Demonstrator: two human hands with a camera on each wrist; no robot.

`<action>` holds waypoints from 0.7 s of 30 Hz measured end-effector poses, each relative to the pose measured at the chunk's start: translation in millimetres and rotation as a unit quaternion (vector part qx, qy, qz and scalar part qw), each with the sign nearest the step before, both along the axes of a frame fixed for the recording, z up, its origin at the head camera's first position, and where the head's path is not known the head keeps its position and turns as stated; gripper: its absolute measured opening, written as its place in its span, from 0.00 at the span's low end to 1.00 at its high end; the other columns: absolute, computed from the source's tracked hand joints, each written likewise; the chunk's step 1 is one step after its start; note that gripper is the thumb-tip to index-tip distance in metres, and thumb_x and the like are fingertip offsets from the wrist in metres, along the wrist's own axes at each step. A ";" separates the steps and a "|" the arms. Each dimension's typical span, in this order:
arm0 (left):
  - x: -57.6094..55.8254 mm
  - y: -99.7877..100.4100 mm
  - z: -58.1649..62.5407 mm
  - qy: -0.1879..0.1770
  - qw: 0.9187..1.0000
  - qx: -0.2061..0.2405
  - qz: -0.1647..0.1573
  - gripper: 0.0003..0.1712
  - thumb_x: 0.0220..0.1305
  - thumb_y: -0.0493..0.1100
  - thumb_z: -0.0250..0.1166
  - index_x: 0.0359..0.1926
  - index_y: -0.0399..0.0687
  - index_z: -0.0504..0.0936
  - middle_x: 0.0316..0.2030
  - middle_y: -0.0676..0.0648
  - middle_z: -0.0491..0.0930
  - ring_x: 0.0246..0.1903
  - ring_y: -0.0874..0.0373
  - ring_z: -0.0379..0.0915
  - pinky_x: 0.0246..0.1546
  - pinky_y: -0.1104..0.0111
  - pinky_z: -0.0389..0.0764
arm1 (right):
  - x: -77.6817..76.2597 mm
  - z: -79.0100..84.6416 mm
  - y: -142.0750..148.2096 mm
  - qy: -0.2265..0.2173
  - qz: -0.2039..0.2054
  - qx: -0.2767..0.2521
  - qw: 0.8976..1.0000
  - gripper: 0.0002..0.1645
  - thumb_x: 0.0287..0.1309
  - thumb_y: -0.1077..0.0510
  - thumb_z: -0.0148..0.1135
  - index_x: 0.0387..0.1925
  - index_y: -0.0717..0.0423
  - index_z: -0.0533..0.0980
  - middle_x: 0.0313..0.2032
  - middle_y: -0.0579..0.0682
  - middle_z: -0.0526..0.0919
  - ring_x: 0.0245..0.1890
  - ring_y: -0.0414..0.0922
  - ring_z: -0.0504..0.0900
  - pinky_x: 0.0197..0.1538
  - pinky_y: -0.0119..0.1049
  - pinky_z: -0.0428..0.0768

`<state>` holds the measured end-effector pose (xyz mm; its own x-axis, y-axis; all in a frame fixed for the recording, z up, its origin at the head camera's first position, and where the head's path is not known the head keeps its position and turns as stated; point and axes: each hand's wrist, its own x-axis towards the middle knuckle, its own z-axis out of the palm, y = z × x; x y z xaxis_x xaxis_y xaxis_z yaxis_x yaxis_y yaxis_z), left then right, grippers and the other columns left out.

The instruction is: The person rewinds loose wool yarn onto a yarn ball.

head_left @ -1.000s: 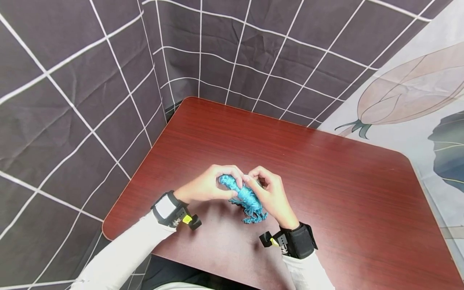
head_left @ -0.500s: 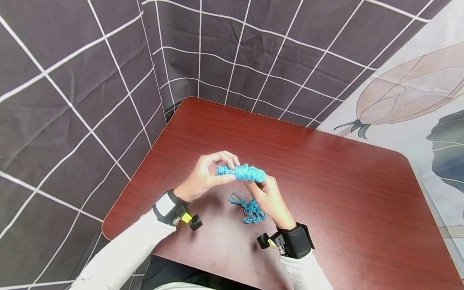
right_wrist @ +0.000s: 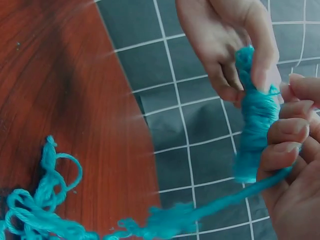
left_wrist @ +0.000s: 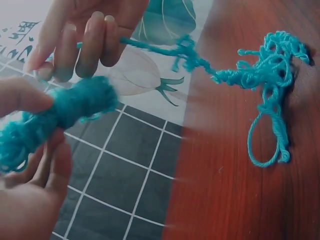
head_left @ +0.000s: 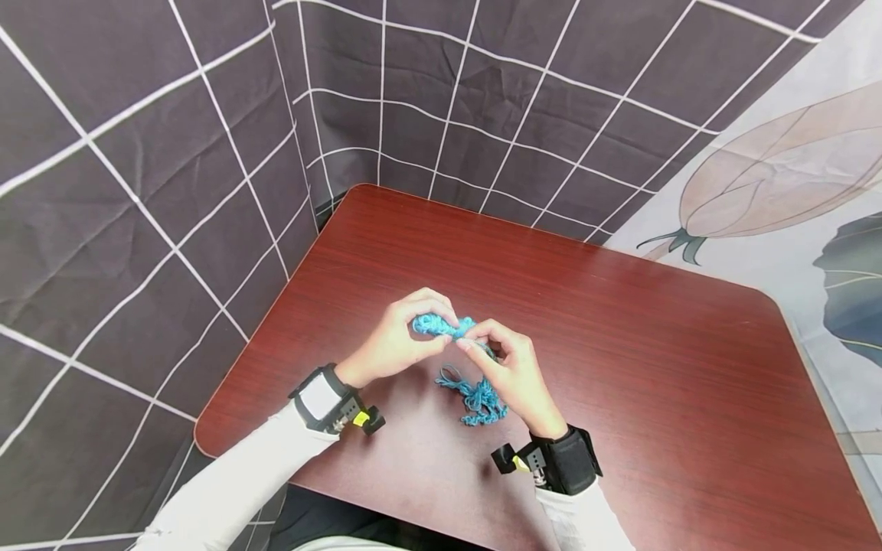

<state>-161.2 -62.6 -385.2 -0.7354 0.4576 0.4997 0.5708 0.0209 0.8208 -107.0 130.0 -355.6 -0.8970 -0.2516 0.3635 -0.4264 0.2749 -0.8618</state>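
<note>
A bundle of turquoise yarn (head_left: 430,324), wound tightly round its middle with loops showing at one end, is pinched between the thumb and fingers of my left hand (head_left: 403,337). My right hand (head_left: 513,371) is close against the bundle's other side, partly hiding it in the head view. Its curled fingers hold a yarn strand (right_wrist: 235,197), which runs from the hand down to a loose tangle of yarn (head_left: 482,402) on the table. In the left wrist view the bundle (left_wrist: 82,102) is held up, and the strand (left_wrist: 155,49) passes behind it to the tangle (left_wrist: 275,70).
The reddish-brown wooden table (head_left: 620,360) has rounded corners. A dark cloth with a white grid (head_left: 482,99) hangs behind and to the left, and a pale floral cloth (head_left: 772,184) hangs at the right. Each wrist wears a black strap (head_left: 568,459) with a small camera.
The bundle rose from over the tangle and turned level, uncovering the tangle. My right hand moved down below its right end, then back up beside its middle. The tangle stayed in place.
</note>
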 end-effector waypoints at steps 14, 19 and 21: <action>-0.9 -2.8 4.1 -0.102 0.975 0.132 -0.149 0.12 0.52 0.25 0.67 0.38 0.38 0.79 0.40 0.40 0.79 0.46 0.45 0.74 0.47 0.63 0.79 | -1.2 2.3 4.3 0.017 -0.015 -0.004 1.000 0.06 0.60 0.75 0.55 0.36 0.68 0.77 0.25 0.55 0.77 0.23 0.33 0.70 0.28 0.27 0.70; -0.1 -1.4 7.6 -0.097 0.981 0.164 -0.035 0.12 0.51 0.24 0.68 0.38 0.36 0.79 0.41 0.41 0.79 0.47 0.47 0.74 0.49 0.66 0.78 | 1.3 2.0 1.8 0.009 -0.002 0.015 1.000 0.06 0.61 0.72 0.55 0.37 0.68 0.78 0.20 0.48 0.69 0.20 0.34 0.64 0.24 0.29 0.66; 1.9 -0.7 11.4 -0.085 0.984 0.156 0.004 0.12 0.51 0.24 0.68 0.37 0.35 0.79 0.41 0.40 0.79 0.47 0.48 0.74 0.51 0.65 0.76 | 2.4 3.3 0.4 0.003 0.002 0.016 1.000 0.05 0.61 0.71 0.56 0.35 0.66 0.78 0.19 0.46 0.68 0.20 0.34 0.64 0.24 0.30 0.65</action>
<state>-159.3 -63.3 -373.8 -0.8229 0.2952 0.4854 0.4263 -0.2439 0.8711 -104.5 130.4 -352.3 -0.8935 -0.2675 0.3608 -0.4331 0.3001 -0.8499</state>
